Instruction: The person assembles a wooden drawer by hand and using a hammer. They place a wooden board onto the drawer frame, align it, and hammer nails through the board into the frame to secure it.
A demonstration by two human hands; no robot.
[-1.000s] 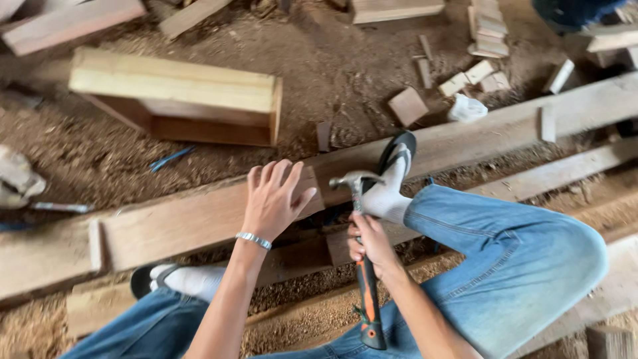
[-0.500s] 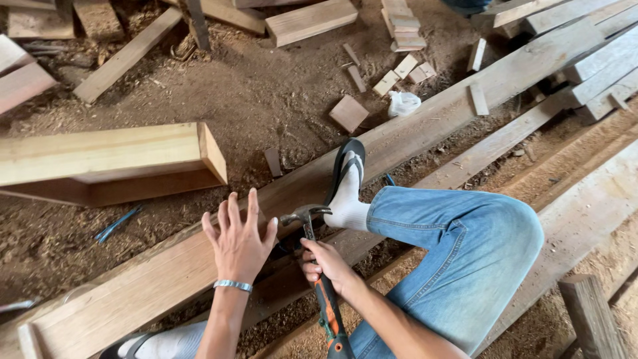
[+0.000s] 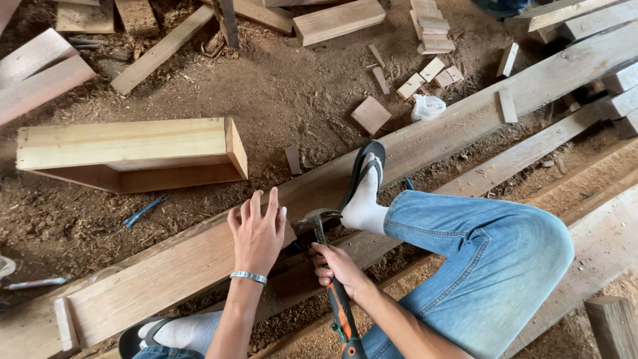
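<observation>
My right hand (image 3: 339, 267) grips the shaft of a claw hammer (image 3: 330, 280) with an orange and black handle; its steel head sits by the edge of a long wooden beam (image 3: 458, 126). My left hand (image 3: 258, 233) lies flat on that beam, fingers spread, a metal bracelet (image 3: 248, 276) on the wrist, just left of the hammer head. My right foot, in a white sock and black sandal (image 3: 364, 171), presses against the beam. My knee in blue jeans (image 3: 492, 252) rises at the right.
An open wooden box frame (image 3: 133, 151) lies on the sawdust floor at the left. Offcut blocks (image 3: 430, 70) and planks (image 3: 339, 20) are scattered at the back. More beams (image 3: 551, 143) run diagonally at the right. A white crumpled bag (image 3: 427, 106) lies near the beam.
The view has shifted, so the beam and box frame sit further right and lower. My left hand stays flat on the beam and the hammer stays near the beam's edge.
</observation>
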